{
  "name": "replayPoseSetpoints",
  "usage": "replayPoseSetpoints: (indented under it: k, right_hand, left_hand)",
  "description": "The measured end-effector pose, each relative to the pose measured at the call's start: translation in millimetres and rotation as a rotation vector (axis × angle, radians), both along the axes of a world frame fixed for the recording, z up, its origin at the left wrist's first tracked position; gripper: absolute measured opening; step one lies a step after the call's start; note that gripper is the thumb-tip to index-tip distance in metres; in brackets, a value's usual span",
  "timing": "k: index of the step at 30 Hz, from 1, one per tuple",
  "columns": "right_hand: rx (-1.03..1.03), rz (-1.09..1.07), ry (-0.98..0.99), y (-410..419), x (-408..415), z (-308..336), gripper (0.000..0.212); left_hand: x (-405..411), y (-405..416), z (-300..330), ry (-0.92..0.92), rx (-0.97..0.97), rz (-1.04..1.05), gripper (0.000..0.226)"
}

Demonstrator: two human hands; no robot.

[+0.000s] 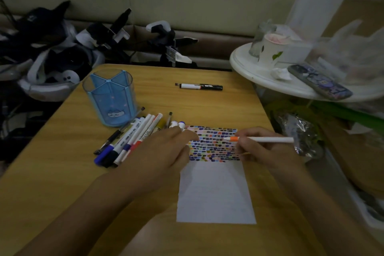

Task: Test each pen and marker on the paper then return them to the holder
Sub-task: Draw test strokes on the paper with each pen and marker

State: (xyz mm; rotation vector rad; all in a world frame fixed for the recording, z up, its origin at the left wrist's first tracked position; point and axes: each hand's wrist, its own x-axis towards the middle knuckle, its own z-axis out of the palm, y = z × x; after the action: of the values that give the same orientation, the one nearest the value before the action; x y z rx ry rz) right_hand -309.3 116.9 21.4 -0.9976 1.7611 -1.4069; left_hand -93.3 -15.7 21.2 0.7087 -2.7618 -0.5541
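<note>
A white sheet of paper (216, 191) lies on the wooden table (62, 172), its upper part covered with small coloured marks. My right hand (264, 149) grips a white marker with an orange end (268, 139), lying nearly level over the marked area with the orange end pointing left. My left hand (164, 151) rests flat on the paper's left edge, fingers straight. Left of it lies a heap of several pens and markers (128, 139). The blue translucent holder (111, 97) stands upright behind them, with nothing visible inside it. A black-and-white marker (200, 86) lies alone farther back.
A round white side table (291, 81) at the right carries a paper cup (272, 50), a phone (320, 82) and plastic bags. Crumpled foil (299, 131) lies by the table's right edge. Dark devices and cables (52, 52) are piled at the back left.
</note>
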Motion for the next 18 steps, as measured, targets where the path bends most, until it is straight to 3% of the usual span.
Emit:
replayPoseSetpoints:
  k: [1, 4, 7, 18]
  right_hand:
    - [0.005, -0.034, 0.038, -1, 0, -3, 0.007]
    - [0.01, -0.111, 0.155, -2, -2, -20, 0.014]
    - [-0.008, -0.127, 0.21, -1, 1, -32, 0.016]
    - [-0.046, -0.058, 0.476, 5, 1, -51, 0.019]
  left_hand:
    - [-3, 0, -2, -0.065, -0.068, -0.003, 0.042]
    - [-9, -1, -7, -0.303, -0.189, 0.002, 0.061]
    - [-10, -3, -12, -0.398, -0.218, 0.01, 0.071]
    - [-13, -8, -18, -0.415, -0.155, 0.042, 0.078]
